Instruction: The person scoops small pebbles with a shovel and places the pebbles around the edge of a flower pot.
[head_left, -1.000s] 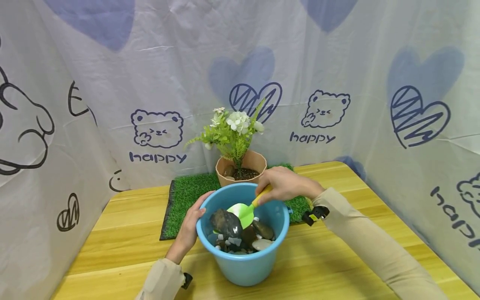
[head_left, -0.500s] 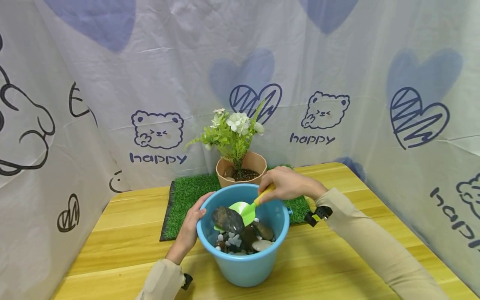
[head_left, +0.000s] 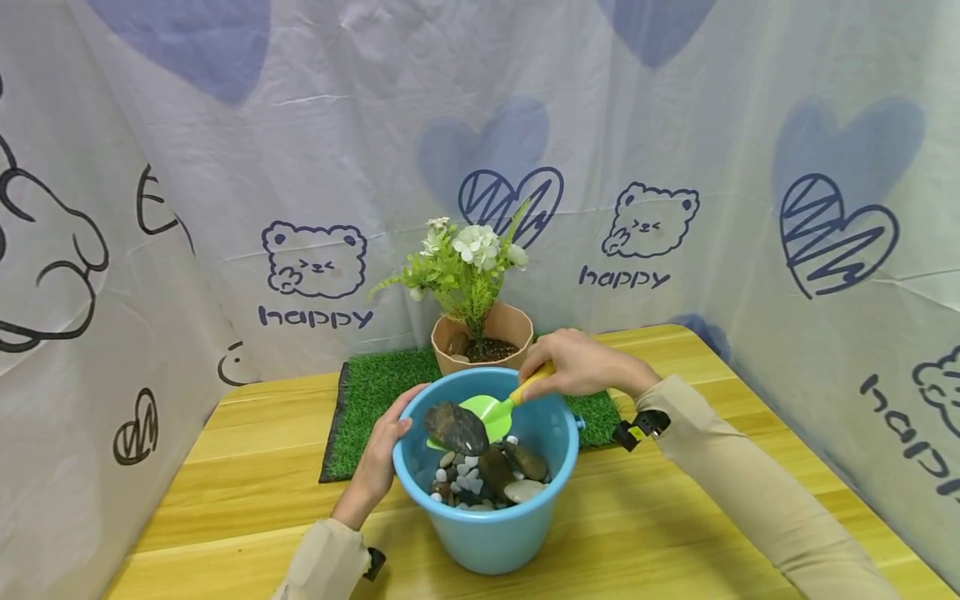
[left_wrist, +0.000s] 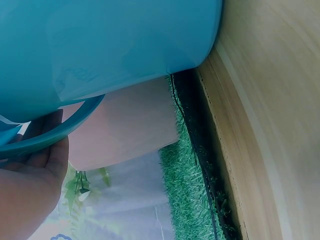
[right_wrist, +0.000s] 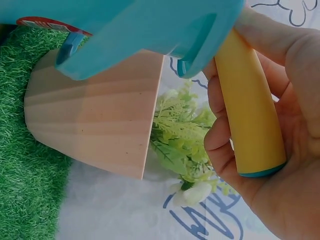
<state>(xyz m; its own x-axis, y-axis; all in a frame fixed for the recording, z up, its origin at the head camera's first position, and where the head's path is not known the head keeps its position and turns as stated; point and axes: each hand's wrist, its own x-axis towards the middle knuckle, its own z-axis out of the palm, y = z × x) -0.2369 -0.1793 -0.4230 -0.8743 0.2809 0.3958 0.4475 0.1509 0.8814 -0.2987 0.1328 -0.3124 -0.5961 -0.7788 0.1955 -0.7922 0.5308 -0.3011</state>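
Wood table [head_left: 660,521]; trowel [head_left: 506,409]—green blade [head_left: 492,417], yellow handle [right_wrist: 252,112]—clasped by right grip [head_left: 579,363]; left grip [head_left: 381,446] pinches bucket rim [head_left: 491,514]

We are seeing a light-blue bucket [head_left: 491,540], a green trowel [head_left: 497,419] with a yellow handle [right_wrist: 252,110] and a dark brown-grey stone [head_left: 455,427]. We are noting green turf [head_left: 378,404], a peach pot [right_wrist: 95,112], a yellow wood-grained table [head_left: 247,458] and white cloth [head_left: 375,158] with blue hearts [head_left: 888,137].

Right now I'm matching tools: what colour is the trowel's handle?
Mostly yellow; the handle shows best in the right wrist view.
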